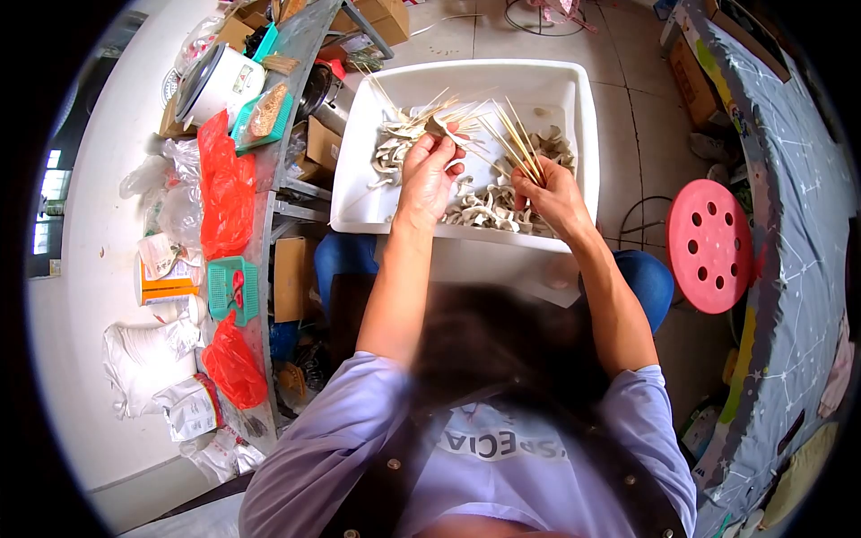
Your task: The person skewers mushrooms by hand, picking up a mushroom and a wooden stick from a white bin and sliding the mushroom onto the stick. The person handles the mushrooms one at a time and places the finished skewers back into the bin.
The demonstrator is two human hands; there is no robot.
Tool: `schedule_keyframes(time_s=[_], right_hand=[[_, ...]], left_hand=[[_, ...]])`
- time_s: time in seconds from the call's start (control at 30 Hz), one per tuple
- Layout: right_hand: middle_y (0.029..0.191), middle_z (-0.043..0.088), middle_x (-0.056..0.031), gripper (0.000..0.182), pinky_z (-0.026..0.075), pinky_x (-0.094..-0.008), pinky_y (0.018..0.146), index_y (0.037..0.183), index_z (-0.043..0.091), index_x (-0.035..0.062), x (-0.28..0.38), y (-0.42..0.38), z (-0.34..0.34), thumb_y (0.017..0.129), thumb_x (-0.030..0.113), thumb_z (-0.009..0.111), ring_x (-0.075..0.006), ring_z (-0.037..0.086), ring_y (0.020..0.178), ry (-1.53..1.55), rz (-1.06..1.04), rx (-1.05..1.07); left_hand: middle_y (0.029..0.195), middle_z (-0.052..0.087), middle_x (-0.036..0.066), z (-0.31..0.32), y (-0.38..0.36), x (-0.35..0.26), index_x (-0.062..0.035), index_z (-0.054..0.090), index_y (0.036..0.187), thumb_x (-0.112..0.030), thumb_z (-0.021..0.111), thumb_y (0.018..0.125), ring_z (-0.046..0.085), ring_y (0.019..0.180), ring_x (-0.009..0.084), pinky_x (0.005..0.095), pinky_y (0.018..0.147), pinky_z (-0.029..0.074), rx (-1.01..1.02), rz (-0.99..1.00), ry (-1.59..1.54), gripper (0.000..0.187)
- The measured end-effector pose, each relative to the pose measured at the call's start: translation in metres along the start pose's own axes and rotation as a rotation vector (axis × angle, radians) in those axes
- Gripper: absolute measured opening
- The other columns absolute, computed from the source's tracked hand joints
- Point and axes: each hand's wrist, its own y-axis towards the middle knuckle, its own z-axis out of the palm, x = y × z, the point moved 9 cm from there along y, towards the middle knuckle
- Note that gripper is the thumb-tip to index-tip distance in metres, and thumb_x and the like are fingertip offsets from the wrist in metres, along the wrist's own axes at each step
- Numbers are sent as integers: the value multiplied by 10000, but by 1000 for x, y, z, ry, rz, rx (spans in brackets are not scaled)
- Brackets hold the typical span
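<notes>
A large white plastic tub (350,202) stands in front of my knees. Pale grey-brown mushroom pieces (484,211) lie loose along its near side and right. At its left is a heap of threaded mushroom skewers (395,143), their thin sticks pointing several ways. Over the tub, my left hand (430,175) is closed with thumb and fingers pinching a grey-brown mushroom piece (439,127). My right hand (549,193) is wrapped round a bundle of thin bamboo skewers (520,143), which fan up and left. Some fingertips of the right hand are hidden.
Left, a long table (269,170) carries red plastic bags (224,193), a green basket (233,287) with red-handled scissors, and a white pot (220,85). A red round stool (709,247) stands at the right beside a grey cloth-covered surface (780,296). Cardboard boxes (296,278) sit under the table.
</notes>
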Motion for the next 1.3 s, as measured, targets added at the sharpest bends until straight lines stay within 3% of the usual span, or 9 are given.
schedule_keyframes(time_s=[0.43,0.63,1.13,1.23,1.3], right_hand=[[677,574,-30,71,433,-255,562,877,565,18,2,0,-2,853,83,551,-96,562,592,-39,-17,-25],[650,532,-1,73,408,-237,543,906,550,29,3,-4,3,906,102,550,-81,510,585,-83,-9,-45],[611,532,-7,74,401,-244,508,885,552,20,1,-3,5,900,92,558,-76,495,550,-208,-40,-118],[596,587,-104,186,447,-335,532,846,565,3,-4,0,-1,858,188,582,-184,576,540,-196,-63,-168],[595,589,-107,195,447,-340,532,836,561,1,-2,-1,-1,855,194,587,-195,579,539,-212,-54,-172]], left_hand=[[968,629,31,8,-1,-9,-44,601,1076,-126,585,916,559,832,96,231,727,460,91,54,71,181],[949,633,31,5,1,3,-42,605,1060,-120,583,914,569,809,104,237,722,469,62,-19,-40,166],[924,648,29,-6,0,21,-79,623,1023,-168,599,913,560,742,89,239,647,454,-124,-39,-57,144],[895,659,19,-2,-3,26,-82,641,940,-200,618,906,546,711,61,204,627,448,-118,-38,-55,125],[892,658,16,-1,-3,27,-83,642,938,-197,617,906,545,709,59,200,628,448,-156,-56,-64,122]])
